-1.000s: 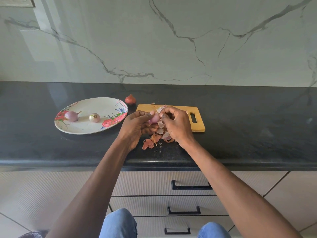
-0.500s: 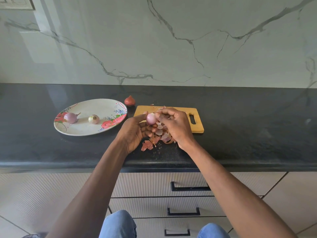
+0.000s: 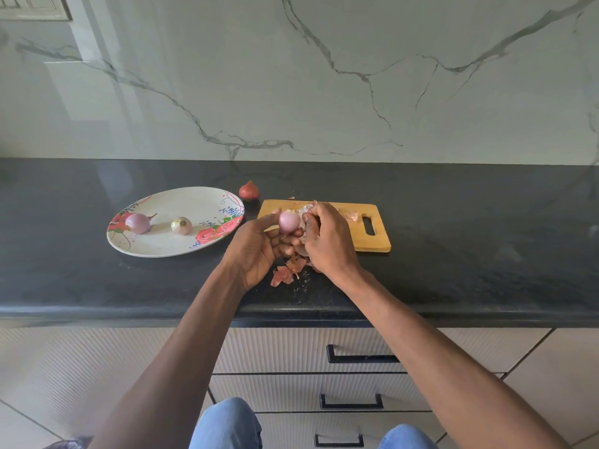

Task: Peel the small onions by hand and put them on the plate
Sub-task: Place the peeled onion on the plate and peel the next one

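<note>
— Black stone counter (image 3: 453,254) under a marbled wall, mid-frame. Your left hand (image 3: 259,251) pinches the nearly bare onion (image 3: 288,221) left of the cutting board (image 3: 372,244); your right hand (image 3: 330,241) curls round loose peel.

— Risks?

— That slick bulb could slip from your fingertips and roll off the edge. Two peeled onions (image 3: 137,222) sit on the plate (image 3: 155,247), left of centre; one unpeeled onion (image 3: 249,190) waits behind.

— Hidden?

— Your right fingertips; any skin left underneath.
</note>
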